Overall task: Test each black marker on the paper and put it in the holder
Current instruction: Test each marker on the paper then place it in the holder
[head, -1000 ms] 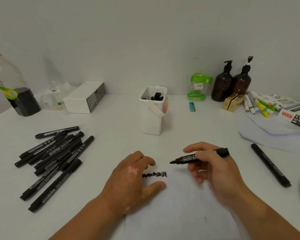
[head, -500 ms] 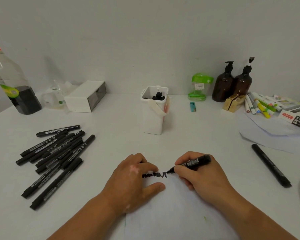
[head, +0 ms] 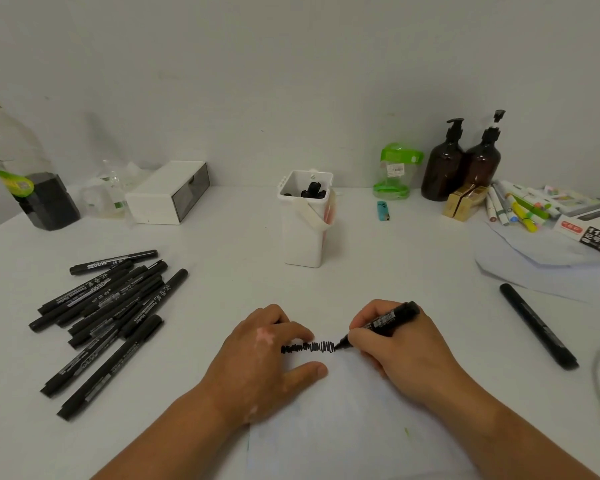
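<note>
My right hand (head: 400, 348) grips an uncapped black marker (head: 388, 320), its tip touching the white paper (head: 354, 424) at the right end of a black scribble (head: 309, 348). My left hand (head: 264, 358) lies flat on the paper's upper left part, fingers spread, just left of the scribble. The white holder (head: 305, 233) stands upright behind the hands at the table's middle, with several black markers inside. A pile of black markers (head: 108, 306) lies on the table to the left. One more black marker (head: 537, 325) lies alone on the right.
A large bottle (head: 21, 174) with dark liquid and a white box (head: 168, 192) stand at the back left. Back right hold a green container (head: 395, 171), two brown pump bottles (head: 465, 164), a small lighter (head: 382, 211), coloured pens (head: 516, 209) and a marker box (head: 593, 230) on loose paper.
My right hand has come down from above the paper and set the marker tip on it. The scribble has grown longer to the right. My left hand has stayed put.
</note>
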Motion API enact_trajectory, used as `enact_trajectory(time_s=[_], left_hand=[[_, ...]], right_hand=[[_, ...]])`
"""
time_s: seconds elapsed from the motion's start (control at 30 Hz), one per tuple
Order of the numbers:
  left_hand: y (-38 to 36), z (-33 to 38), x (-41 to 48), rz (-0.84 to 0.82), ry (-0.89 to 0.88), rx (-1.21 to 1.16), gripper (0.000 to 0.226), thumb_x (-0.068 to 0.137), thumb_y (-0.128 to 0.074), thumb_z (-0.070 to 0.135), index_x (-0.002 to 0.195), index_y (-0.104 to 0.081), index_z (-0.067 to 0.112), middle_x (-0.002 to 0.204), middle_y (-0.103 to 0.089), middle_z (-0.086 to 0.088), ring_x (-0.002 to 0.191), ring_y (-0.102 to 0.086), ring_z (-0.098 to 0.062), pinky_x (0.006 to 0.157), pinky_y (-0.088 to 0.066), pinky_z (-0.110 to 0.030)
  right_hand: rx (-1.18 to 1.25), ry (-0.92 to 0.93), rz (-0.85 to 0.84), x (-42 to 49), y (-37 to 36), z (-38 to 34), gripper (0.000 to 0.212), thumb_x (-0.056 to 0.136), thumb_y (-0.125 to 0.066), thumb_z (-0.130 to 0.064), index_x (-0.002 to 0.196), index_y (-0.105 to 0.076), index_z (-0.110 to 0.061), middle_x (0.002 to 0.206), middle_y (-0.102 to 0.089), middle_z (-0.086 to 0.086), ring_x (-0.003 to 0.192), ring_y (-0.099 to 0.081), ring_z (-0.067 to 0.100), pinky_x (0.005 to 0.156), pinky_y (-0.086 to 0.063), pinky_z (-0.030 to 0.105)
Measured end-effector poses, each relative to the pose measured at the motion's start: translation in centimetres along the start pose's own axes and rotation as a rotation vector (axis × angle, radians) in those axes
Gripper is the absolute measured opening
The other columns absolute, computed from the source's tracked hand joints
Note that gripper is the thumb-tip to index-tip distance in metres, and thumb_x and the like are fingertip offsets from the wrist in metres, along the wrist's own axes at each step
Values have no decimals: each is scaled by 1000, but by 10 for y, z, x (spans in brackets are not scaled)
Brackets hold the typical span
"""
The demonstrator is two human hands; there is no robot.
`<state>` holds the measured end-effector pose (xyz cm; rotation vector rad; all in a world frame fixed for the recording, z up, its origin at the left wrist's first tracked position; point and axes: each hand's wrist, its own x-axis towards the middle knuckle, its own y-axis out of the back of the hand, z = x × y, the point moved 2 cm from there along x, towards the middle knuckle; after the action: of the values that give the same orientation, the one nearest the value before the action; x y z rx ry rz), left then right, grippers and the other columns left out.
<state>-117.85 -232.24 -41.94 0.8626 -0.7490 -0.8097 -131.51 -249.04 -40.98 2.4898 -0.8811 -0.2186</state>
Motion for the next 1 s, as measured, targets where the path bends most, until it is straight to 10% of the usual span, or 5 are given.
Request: enact_trajectory(time_s=[0.7, 1.0], left_hand=[[5, 2, -1, -33, 17, 19, 55, 80, -61, 69, 128, -51, 45, 102, -48, 22, 99, -46, 3, 89, -39, -14], [22, -11, 1, 110, 163, -466, 62, 85, -40, -13, 113, -45, 41, 106, -62, 5, 81, -52, -14, 65, -45, -20]], right_hand=[[181, 20, 98, 2, 8, -1, 13, 65, -66, -33, 71, -68, -21, 50, -57, -8, 46, -48, 8, 45, -35, 18], [620, -57, 161, 8, 22, 3, 7, 69, -69, -21, 68, -63, -18, 57, -52, 5, 47, -41, 16, 39, -30, 25]])
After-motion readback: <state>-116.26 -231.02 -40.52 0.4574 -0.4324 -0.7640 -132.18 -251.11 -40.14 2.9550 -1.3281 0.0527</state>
